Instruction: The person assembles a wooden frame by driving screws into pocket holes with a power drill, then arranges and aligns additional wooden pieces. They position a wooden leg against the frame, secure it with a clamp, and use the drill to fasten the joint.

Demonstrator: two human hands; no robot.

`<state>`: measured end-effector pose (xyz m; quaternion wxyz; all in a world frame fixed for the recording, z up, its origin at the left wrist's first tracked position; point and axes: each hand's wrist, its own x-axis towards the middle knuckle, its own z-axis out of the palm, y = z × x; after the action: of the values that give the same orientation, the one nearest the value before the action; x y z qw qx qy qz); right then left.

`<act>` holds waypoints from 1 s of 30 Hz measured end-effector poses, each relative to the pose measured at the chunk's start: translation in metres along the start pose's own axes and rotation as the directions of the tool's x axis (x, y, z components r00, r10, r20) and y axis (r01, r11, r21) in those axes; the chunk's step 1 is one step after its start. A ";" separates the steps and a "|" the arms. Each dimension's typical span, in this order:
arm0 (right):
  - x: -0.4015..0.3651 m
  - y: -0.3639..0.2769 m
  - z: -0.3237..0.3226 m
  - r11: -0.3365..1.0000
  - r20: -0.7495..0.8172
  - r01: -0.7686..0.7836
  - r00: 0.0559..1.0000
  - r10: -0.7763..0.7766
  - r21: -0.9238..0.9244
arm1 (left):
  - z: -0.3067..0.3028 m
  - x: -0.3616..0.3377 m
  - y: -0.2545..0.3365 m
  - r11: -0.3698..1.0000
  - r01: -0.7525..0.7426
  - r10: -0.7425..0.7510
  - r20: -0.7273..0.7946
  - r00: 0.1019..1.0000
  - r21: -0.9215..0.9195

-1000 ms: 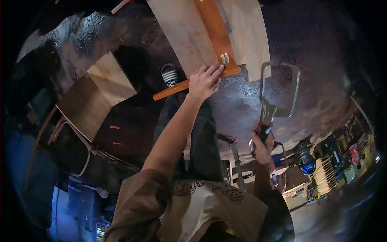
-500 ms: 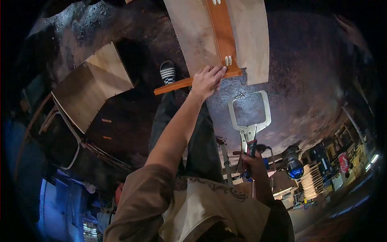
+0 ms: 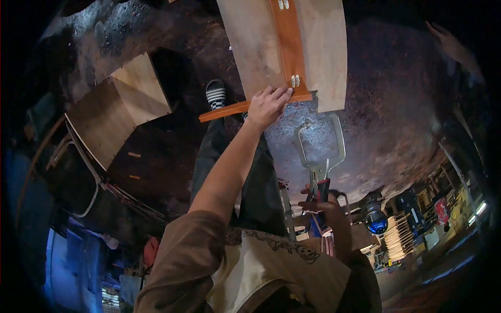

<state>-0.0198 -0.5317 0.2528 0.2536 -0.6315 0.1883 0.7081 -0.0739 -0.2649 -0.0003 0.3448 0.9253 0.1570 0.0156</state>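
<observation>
My left hand is closed over an orange-brown wooden bar, near where it meets a long strip of the same colour. That strip lies along a pale wooden panel. Small whitish fittings sit on the strip just beyond my fingers. Lower right, my right hand is wrapped round the red and black handles of a large metal C-shaped locking clamp. The clamp's jaws point up toward the panel's end and are apart from it.
An open plywood box stands on the dark floor at left. A sandalled foot is beside the bar. Bent metal tubing lies at lower left. A blue, round-ended object and stacked wood strips are at lower right.
The clamp has tilted and its handles look closer together. My right hand has shifted slightly on them. My left hand has stayed on the bar, and the view has moved slightly.
</observation>
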 end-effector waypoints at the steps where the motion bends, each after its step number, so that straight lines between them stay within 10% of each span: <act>1: 0.002 -0.003 -0.002 1.000 0.008 -0.010 1.000 0.010 0.026 | 0.002 -0.001 -0.001 1.000 -0.012 0.012 -0.002 1.000 -0.001; 5: 0.010 -0.017 -0.014 0.879 0.115 -0.026 0.993 -0.033 0.476 | 0.006 -0.002 -0.004 0.999 -0.020 0.020 0.013 1.000 0.025; 7: 0.023 -0.025 -0.030 0.988 0.148 -0.101 0.985 0.083 0.120 | 0.001 -0.002 -0.001 1.000 -0.009 0.008 0.035 0.999 0.026; 12: 0.015 -0.065 -0.019 0.924 0.065 -0.116 0.993 0.100 0.365 | 0.009 -0.004 -0.006 0.998 -0.003 -0.001 0.050 0.999 0.069; 14: 0.020 -0.071 -0.026 0.995 0.040 -0.081 0.996 0.079 0.054 | 0.005 -0.005 -0.005 0.998 -0.015 0.011 0.062 0.998 0.063; 30: 0.054 -0.110 -0.026 0.950 -0.079 0.085 0.990 -0.113 -0.301 | 0.000 -0.005 -0.002 0.999 0.000 -0.002 0.048 0.999 0.045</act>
<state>0.0631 -0.4521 0.2023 0.1818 -0.7042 0.0598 0.6837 -0.0795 -0.2653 -0.0016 0.3276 0.9329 0.1492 -0.0105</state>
